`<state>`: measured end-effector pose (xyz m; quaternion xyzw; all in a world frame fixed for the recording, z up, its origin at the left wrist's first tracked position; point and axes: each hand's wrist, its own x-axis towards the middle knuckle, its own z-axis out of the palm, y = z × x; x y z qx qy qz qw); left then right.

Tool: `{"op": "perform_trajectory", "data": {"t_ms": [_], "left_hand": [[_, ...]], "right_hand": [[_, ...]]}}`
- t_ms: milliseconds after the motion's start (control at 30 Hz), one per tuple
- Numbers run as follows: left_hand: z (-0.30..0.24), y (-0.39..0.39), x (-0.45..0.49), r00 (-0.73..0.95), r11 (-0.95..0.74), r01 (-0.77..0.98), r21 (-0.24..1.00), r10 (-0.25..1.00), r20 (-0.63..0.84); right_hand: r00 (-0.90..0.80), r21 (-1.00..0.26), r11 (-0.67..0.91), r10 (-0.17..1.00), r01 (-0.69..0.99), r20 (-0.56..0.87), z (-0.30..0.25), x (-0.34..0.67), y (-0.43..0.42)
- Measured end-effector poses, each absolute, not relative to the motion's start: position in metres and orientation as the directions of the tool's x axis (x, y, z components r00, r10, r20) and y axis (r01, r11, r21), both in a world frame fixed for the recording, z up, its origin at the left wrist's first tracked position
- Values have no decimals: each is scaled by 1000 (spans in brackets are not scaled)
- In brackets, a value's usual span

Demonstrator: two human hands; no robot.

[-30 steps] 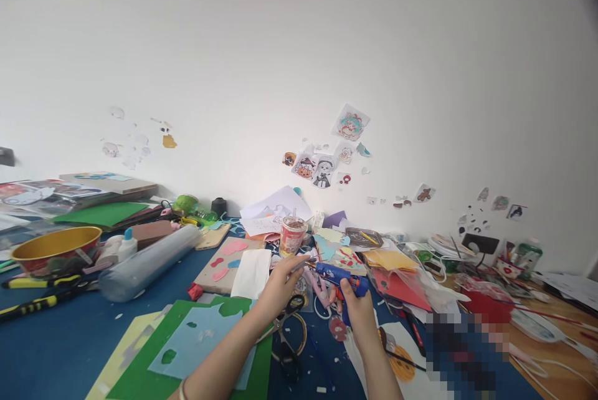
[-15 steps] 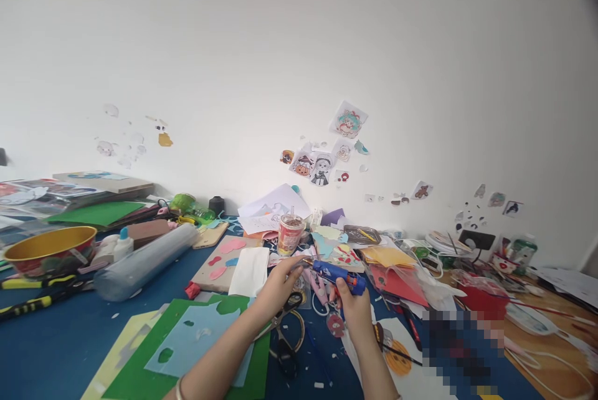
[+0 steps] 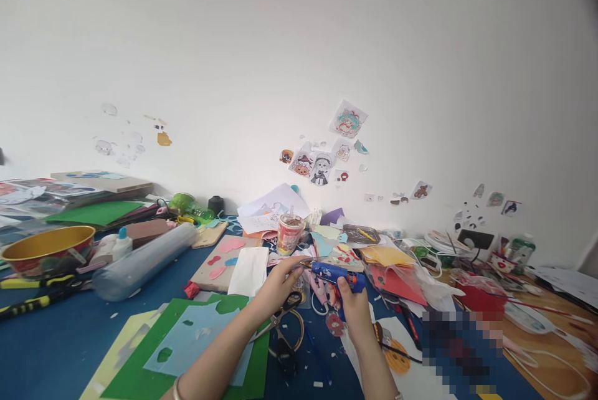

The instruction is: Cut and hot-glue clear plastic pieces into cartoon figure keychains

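Observation:
My right hand (image 3: 354, 305) is wrapped round the handle of a blue glue gun (image 3: 332, 272), whose nozzle points left. My left hand (image 3: 281, 281) is at the nozzle end, its fingers closed together; whatever they pinch is too small to make out. Below and between my forearms lie black-handled scissors (image 3: 286, 350), partly behind my left wrist. Pink-handled scissors (image 3: 320, 291) sit under the glue gun. A round red charm (image 3: 335, 325) lies beside my right hand. Left of my left arm, a light blue felt sheet (image 3: 196, 334) with cut-out holes rests on a green sheet (image 3: 135, 372).
A drink cup (image 3: 289, 235) stands just beyond my hands. A board with pink and blue cut shapes (image 3: 219, 263) lies to its left. Further left are a clear plastic roll (image 3: 144, 263) and a gold-lined bowl (image 3: 47, 247). Red and orange sheets (image 3: 397, 281) lie at right.
Both hands stay in nearly the same place, with the glue gun still in my right hand. The view has shifted very slightly.

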<state>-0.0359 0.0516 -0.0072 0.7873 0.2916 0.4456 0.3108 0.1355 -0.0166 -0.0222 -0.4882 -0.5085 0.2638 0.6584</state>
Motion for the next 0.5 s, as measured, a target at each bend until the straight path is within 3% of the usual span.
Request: {"op": "perform_trajectory", "data": {"t_ms": [500], "left_hand": [[-10,55,-37,447,-656,171,735,717,535]], "right_hand": [[342,-919,366,853,146,394,-21,136,-16]]}}
